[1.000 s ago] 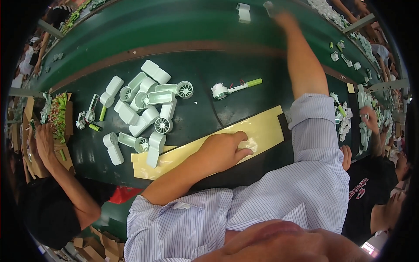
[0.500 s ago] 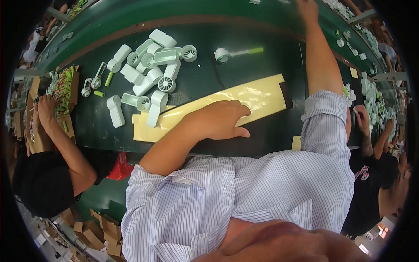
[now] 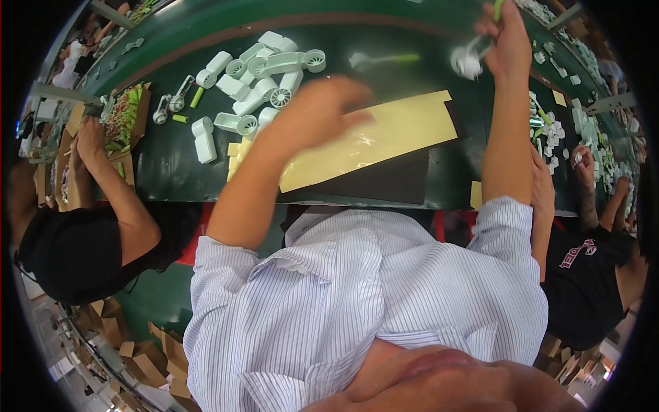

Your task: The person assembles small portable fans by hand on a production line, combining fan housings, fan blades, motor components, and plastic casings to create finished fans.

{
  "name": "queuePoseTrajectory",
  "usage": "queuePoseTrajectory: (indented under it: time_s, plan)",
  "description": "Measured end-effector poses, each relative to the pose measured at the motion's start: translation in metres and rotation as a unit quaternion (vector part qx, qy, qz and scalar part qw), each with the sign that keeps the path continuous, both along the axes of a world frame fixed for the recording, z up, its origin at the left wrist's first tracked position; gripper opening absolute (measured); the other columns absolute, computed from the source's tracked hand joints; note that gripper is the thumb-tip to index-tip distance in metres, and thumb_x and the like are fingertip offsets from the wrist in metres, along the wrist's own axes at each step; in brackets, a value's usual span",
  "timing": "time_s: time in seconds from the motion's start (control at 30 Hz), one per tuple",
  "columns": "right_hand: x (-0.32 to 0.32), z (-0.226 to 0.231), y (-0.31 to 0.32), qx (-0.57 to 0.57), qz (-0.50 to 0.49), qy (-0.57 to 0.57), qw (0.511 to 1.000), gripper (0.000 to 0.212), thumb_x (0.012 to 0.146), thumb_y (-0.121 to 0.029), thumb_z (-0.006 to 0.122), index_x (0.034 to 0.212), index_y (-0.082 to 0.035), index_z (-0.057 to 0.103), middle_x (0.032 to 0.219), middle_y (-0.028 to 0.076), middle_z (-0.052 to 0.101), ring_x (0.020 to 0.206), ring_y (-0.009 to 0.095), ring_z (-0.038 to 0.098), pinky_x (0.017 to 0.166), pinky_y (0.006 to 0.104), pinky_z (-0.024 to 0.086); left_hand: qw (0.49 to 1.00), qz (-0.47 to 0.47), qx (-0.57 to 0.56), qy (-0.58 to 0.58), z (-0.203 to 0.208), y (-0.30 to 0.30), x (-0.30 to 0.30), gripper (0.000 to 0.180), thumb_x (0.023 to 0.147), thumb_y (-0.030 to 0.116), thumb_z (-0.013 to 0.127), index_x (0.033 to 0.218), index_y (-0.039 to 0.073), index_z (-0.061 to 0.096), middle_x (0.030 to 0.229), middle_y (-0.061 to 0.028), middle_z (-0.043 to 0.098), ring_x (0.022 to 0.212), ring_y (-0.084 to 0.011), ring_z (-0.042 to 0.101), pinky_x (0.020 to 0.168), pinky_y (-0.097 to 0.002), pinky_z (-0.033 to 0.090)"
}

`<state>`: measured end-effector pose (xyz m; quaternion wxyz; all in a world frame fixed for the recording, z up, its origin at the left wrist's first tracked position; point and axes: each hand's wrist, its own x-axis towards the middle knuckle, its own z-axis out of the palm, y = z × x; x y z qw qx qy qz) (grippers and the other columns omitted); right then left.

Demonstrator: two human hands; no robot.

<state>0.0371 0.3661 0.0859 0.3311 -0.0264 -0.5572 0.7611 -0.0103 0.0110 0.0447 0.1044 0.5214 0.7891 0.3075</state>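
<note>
My right hand (image 3: 509, 44) is raised at the far right, its fingers closed around a thin green cylinder (image 3: 498, 8). Beside that hand dangles a blurred white round part (image 3: 467, 62), seemingly wired to the cylinder. My left hand (image 3: 328, 117) is smeared by motion above a glossy yellow sheet (image 3: 405, 127); its fingers cannot be made out, nor whether it touches the sheet. Left of it lie several pale mint handheld fan housings (image 3: 280, 97) with round spoked ends, partly hidden by my forearm. A similar white part with a green end (image 3: 384, 60) lies blurred on the dark worktop.
A dark flat sheet (image 3: 384, 182) sticks out under the yellow one. At the left, a cardboard box (image 3: 141, 113) holds green cylinders near a co-worker's arm (image 3: 113, 172). White parts (image 3: 549, 137) lie at the right near another person's hand (image 3: 583, 159). A green belt (image 3: 384, 15) runs behind.
My right hand has come back from the far belt with the green cylinder and white part. My left hand has lifted and shifted leftward. The whole view has shifted slightly.
</note>
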Motion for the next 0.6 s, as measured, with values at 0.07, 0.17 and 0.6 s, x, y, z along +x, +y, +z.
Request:
queuePoseTrajectory:
  time_s: [0.07, 0.17, 0.6]
  plan:
    - [0.030, 0.009, -0.053, -0.020, 0.068, -0.091, 0.993, 0.046, 0.103, -0.036, 0.040, 0.134, -0.002, 0.048, 0.083, -0.004, 0.051, 0.056, 0.003, 0.031, 0.051, 0.0199, 0.032, 0.985, 0.131, 0.033, 0.108, 0.016, -0.024, -0.036, 0.049, 0.079, 0.025, 0.075, 0.121, 0.006, 0.060, 0.113, -0.0163, 0.064, 0.104, -0.0347, 0.061, 0.089, -0.0420, 0.049]
    - [0.055, -0.011, -0.087, -0.119, 0.260, -0.136, 0.948, 0.045, 0.100, -0.032, 0.045, 0.129, 0.001, 0.053, 0.083, -0.002, 0.052, 0.057, 0.005, 0.036, 0.054, 0.0218, 0.036, 0.954, 0.183, -0.133, 0.196, 0.009, -0.070, -0.100, 0.060, 0.070, 0.023, 0.080, 0.124, 0.007, 0.059, 0.121, -0.0193, 0.060, 0.112, -0.0355, 0.057, 0.095, -0.0433, 0.046]
    - [0.077, -0.039, -0.122, -0.059, 0.173, -0.228, 0.956, 0.032, 0.098, -0.016, 0.053, 0.126, -0.004, 0.059, 0.093, 0.002, 0.059, 0.076, 0.011, 0.057, 0.071, 0.0263, 0.051, 0.983, 0.106, 0.031, 0.148, 0.040, -0.040, -0.063, 0.035, 0.077, 0.012, 0.072, 0.109, 0.004, 0.060, 0.111, -0.0149, 0.060, 0.103, -0.0345, 0.059, 0.087, -0.0392, 0.049]
